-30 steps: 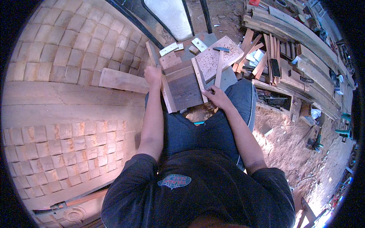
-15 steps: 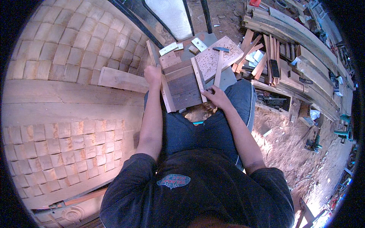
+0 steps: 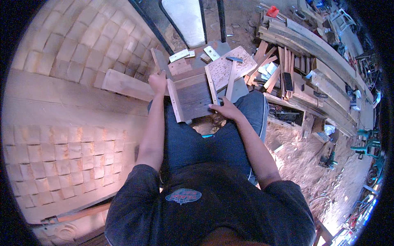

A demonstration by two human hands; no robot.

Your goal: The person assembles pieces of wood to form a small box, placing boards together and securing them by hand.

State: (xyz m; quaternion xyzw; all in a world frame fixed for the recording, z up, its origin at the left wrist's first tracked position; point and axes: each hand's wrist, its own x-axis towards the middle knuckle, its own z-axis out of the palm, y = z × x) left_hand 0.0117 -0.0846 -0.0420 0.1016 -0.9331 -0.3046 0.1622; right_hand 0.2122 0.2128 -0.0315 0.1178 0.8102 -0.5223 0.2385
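Note:
A shallow wooden box (image 3: 193, 98) with a dark plank bottom and pale side strips rests across my thighs. My left hand (image 3: 157, 83) is closed around a light wooden slat (image 3: 159, 60) at the box's left side; whether the slat is joined to the box I cannot tell. At the right near corner, my right hand (image 3: 226, 109) grips the box's right side strip, its thumb reaching over onto the dark bottom. Just beyond that hand lies a hammer (image 3: 231, 76), its head on a pale board dotted with holes (image 3: 243, 55).
Small wood offcuts (image 3: 179, 55) lie beyond the box. On the left stands a large panel of woven-looking wood blocks (image 3: 69, 151), with a loose plank (image 3: 125, 85) against it. Stacked timber (image 3: 316, 45) fills the far right, above bare ground (image 3: 295, 143). Black metal legs (image 3: 222, 20) rise ahead.
The view has shifted a little. The slat in my left hand has turned to show more of its broad face. My right thumb has moved inward over the side strip onto the dark bottom.

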